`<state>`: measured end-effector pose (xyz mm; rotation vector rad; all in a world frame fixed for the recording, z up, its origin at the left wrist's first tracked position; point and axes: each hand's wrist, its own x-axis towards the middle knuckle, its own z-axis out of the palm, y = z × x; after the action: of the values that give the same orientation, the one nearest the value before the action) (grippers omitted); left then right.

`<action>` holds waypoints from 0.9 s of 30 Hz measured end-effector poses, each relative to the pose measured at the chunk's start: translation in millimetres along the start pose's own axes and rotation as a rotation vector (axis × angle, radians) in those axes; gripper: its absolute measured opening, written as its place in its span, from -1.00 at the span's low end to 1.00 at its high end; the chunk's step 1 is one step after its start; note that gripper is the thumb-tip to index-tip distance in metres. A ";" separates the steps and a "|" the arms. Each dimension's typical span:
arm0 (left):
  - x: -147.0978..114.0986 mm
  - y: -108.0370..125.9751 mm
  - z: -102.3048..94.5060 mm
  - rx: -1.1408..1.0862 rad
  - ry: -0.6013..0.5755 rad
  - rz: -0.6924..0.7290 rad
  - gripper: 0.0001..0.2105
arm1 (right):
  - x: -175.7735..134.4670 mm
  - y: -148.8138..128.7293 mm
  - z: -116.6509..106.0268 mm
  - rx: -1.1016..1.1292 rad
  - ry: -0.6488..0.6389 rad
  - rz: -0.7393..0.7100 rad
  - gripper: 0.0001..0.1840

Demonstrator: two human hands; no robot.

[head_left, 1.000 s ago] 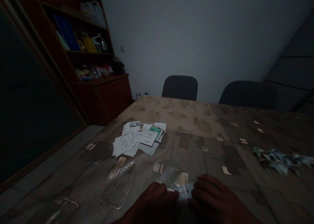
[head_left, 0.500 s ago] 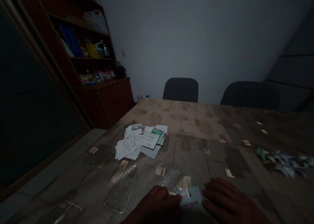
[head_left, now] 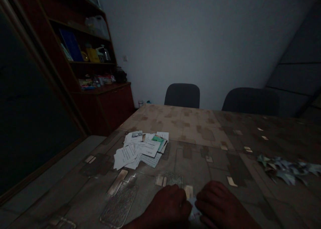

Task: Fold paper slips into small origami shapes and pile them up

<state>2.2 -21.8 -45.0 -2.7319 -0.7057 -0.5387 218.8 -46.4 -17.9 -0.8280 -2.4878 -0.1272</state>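
Note:
At the near edge of the table, a pale piece of paper (head_left: 194, 211) with some reddish print shows in the narrow gap between my hands. My left hand (head_left: 169, 205) is closed on its left side, fingers curled in. Opposite it, my right hand (head_left: 218, 202) has its fingers bent over the paper's right side. Most of the paper is covered by the hands or cut off by the lower frame edge, and the light is dim.
A loose pile of printed paper cards (head_left: 139, 150) lies left of centre on the patterned tablecloth (head_left: 185, 128). Crumpled or folded papers (head_left: 288, 168) sit at the right. Beyond the table stand two dark chairs (head_left: 182, 95); a shelf cabinet (head_left: 112, 101) is at the left.
My hands have drawn closer together over the paper, so less of it shows. The right hand moved left, and the view has shifted slightly.

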 end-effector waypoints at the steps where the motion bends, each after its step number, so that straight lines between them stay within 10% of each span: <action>1: 0.1 0.4 -0.1 -0.005 0.003 0.009 -0.77 | 0.1 0.1 1.5 -0.010 0.001 0.010 -0.68; 27: 6.2 -6.1 -18.4 -0.086 -0.258 -0.027 -0.81 | 15.9 -11.3 -10.0 -0.003 -0.208 0.172 -0.95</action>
<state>-1.1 -20.4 -25.0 -2.9087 -0.7972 -0.2272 205.7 -49.5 -0.6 -1.1012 -2.5928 0.0164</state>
